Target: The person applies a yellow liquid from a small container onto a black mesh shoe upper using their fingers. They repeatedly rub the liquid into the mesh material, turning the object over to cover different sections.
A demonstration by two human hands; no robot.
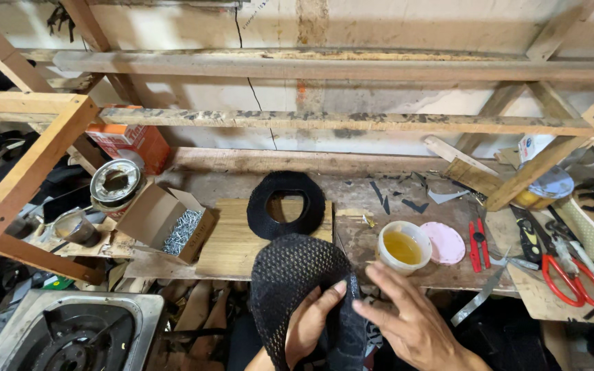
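The light is soft and even — it falls from above onto the bench (pixel 393 206) and the pale wall (pixel 379 27), which look bright. Shadows are faint and short. Under the bench it gets dark, and the corners at far left and bottom right are hard to see. A small shine sits on the metal tin lid (pixel 115 180). The wooden beams (pixel 324 65) bend at the edges — the lens curves them. Most things look sharp.

Black mesh piece (pixel 297 288) partly behind left hand (pixel 309 319), cut off below.
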